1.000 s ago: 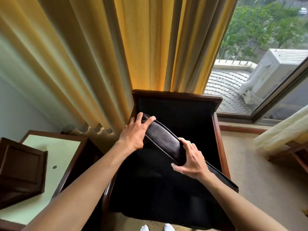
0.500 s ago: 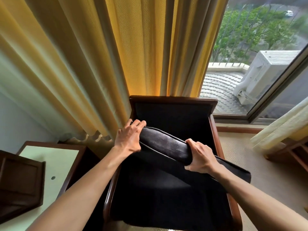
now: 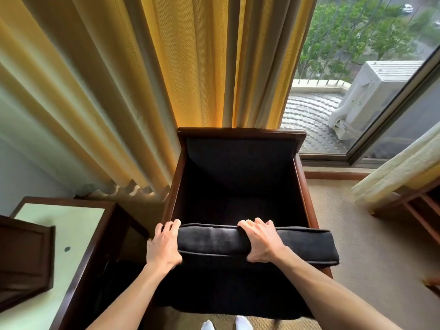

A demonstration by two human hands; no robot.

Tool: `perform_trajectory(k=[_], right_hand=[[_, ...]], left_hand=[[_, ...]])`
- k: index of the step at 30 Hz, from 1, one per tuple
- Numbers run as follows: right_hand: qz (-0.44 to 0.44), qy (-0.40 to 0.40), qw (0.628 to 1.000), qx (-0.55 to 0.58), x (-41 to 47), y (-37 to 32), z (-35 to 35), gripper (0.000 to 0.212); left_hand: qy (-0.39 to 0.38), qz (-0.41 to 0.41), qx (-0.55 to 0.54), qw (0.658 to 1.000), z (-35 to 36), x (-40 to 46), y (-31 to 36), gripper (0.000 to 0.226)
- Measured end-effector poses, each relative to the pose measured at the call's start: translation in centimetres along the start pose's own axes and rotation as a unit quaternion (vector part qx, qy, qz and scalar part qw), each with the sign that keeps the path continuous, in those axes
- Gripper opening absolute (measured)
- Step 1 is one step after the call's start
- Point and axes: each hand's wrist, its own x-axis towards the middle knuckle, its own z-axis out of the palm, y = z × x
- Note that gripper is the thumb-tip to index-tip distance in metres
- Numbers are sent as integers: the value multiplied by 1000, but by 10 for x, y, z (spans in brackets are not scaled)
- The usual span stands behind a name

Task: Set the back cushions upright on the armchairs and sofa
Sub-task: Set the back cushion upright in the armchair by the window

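Note:
A dark wood armchair (image 3: 241,134) with black upholstery stands against the yellow curtain. A black back cushion (image 3: 214,240) is held level across the chair's front, its top edge towards me and its right end sticking out past the right armrest. My left hand (image 3: 164,246) grips the cushion's left end. My right hand (image 3: 262,239) clamps over its upper edge near the middle. The rest of the cushion hangs down in front of the seat, which lies bare and dark behind it.
Left of the chair stands a side table (image 3: 71,225) with a pale top and a dark wooden tray (image 3: 23,256) on it. Yellow curtains (image 3: 190,67) hang behind. Right is a window (image 3: 357,67), beige carpet (image 3: 357,234) and another wooden piece (image 3: 419,206). My socked feet (image 3: 226,325) show below.
Both hands have pulled the cushion from deep in the seat towards me, to the chair's front edge, and turned it from slanted to level. The seat behind is now uncovered.

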Motion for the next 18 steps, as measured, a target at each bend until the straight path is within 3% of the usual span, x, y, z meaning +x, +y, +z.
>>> perform_trajectory(k=[3, 8, 13, 18], right_hand=[[17, 25, 1000, -7, 3, -4, 11, 90], [37, 81, 996, -14, -2, -4, 27, 123], [20, 114, 993, -26, -10, 8, 45, 114], [80, 105, 991, -14, -19, 41, 35, 119]], left_hand=[[9, 3, 5, 1000, 12, 2, -1, 93], [4, 160, 29, 987, 24, 11, 67, 119], [20, 220, 55, 974, 55, 2, 114, 122], [51, 157, 65, 984, 46, 22, 46, 122]])
